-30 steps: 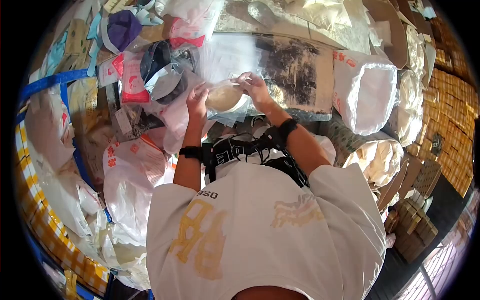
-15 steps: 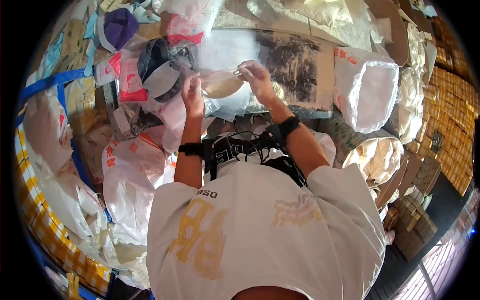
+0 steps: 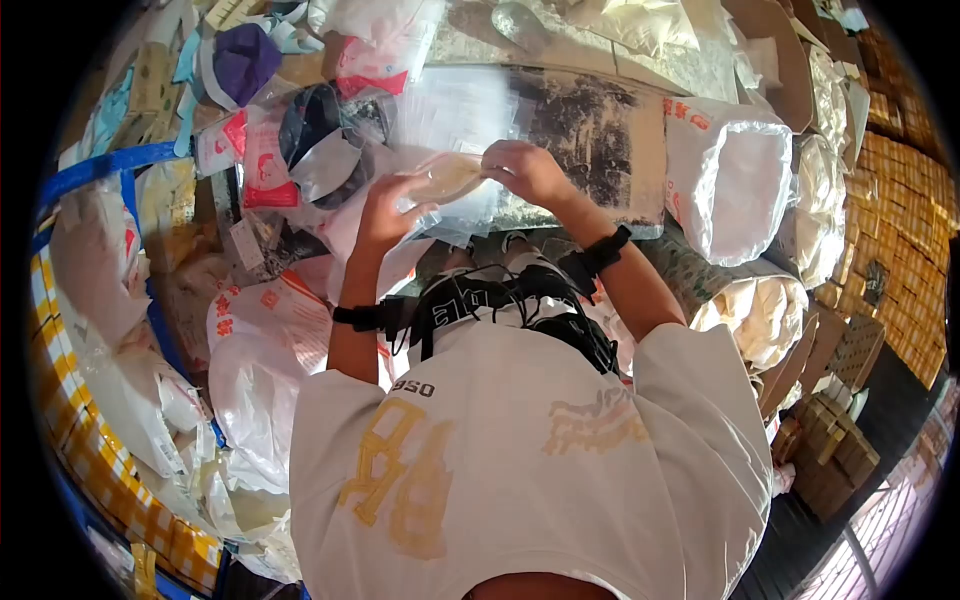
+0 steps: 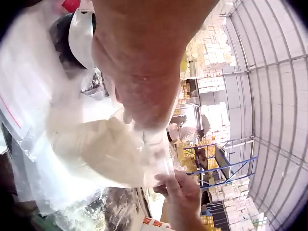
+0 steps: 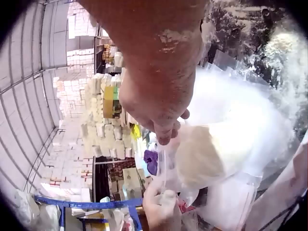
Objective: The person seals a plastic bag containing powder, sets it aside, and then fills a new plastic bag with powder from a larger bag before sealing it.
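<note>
A clear plastic bag (image 3: 452, 178) with pale beige powder in its lower part is held up between the two hands, over the bench. The left hand (image 3: 390, 208) grips the bag's left end near the top edge. At the other end, the fingers and thumb of the right hand (image 3: 530, 172) pinch the top edge. In the right wrist view the powder (image 5: 199, 156) hangs below the upper edge, and white dust marks the right hand (image 5: 159, 96). A pile of flat clear bags (image 3: 455, 110) lies on the bench behind the held bag.
A white sack (image 3: 690, 190) with red print stands open at the bench's right. A metal scoop (image 3: 520, 25) lies at the back. A dark cap (image 3: 310, 120) and red-and-white packets (image 3: 268, 165) are at left. A blue frame (image 3: 120, 160) borders the left side.
The hands have turned inward and the left hand has come lower and nearer the body. The right wrist has swung outward. The bag now looks narrower and more tilted from above.
</note>
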Demonstrator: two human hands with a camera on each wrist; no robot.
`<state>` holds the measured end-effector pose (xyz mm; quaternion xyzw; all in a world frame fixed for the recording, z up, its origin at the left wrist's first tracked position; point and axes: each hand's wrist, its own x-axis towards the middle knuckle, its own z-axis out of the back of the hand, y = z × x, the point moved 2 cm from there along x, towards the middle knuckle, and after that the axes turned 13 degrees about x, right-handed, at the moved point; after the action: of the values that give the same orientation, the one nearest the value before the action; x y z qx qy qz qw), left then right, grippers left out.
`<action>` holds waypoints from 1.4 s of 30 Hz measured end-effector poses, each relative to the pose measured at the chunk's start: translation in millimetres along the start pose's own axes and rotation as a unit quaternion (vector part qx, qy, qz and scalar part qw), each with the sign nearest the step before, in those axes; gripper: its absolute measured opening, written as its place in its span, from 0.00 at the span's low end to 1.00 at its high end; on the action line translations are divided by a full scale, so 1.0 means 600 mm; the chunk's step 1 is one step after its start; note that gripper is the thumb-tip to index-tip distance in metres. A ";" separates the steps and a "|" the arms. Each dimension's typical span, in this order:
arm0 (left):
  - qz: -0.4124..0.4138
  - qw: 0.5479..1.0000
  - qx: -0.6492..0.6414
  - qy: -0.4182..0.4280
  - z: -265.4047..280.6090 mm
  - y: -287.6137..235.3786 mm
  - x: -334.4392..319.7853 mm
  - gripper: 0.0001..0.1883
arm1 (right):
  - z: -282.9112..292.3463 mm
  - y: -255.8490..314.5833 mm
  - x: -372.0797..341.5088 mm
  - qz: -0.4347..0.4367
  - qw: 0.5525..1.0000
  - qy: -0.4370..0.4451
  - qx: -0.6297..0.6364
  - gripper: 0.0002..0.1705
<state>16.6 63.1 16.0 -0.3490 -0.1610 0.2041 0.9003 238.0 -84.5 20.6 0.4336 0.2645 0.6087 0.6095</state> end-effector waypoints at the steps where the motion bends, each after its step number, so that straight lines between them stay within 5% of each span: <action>1: -0.024 0.999 0.036 0.024 0.006 -0.005 0.002 0.09 | 0.001 0.005 0.002 0.018 1.000 0.011 -0.017 0.06; 9: 0.006 0.999 0.006 0.037 0.010 0.027 -0.001 0.07 | 0.015 0.019 0.010 0.082 0.989 0.042 -0.117 0.07; 12: -0.061 0.996 0.036 0.050 0.022 -0.007 0.013 0.08 | 0.009 0.029 0.011 0.111 0.983 0.058 -0.131 0.07; 18: 0.017 0.996 0.026 0.081 -0.012 0.002 0.038 0.07 | 0.011 0.030 0.006 0.145 0.972 0.081 -0.164 0.07; 21: 0.019 0.998 0.014 0.058 -0.021 -0.005 0.048 0.08 | 0.017 0.034 0.009 0.120 0.984 0.040 -0.124 0.09; 23: 0.012 0.999 0.006 0.045 -0.015 -0.015 0.054 0.09 | 0.018 0.041 0.019 -0.149 0.988 -0.037 0.016 0.12; 24: -0.015 1.000 -0.006 0.024 -0.014 -0.016 0.055 0.11 | 0.014 0.046 0.022 -0.280 0.953 -0.075 0.088 0.13; 28: 0.046 0.999 -0.011 0.016 -0.009 -0.019 0.056 0.11 | -0.020 0.003 0.020 -0.318 0.948 0.006 0.028 0.17; 37: 0.008 0.996 0.054 0.073 -0.010 -0.036 0.080 0.05 | -0.022 0.017 0.010 -0.285 0.954 -0.076 0.048 0.10; 42: -0.028 0.997 0.034 -0.071 -0.011 -0.025 0.071 0.03 | -0.016 0.039 0.007 -0.287 0.950 -0.125 -0.004 0.10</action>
<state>60.1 69.9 28.3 -0.2987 -0.2271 0.2081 0.9033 218.3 -81.3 36.9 0.4102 0.2969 0.3500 0.7881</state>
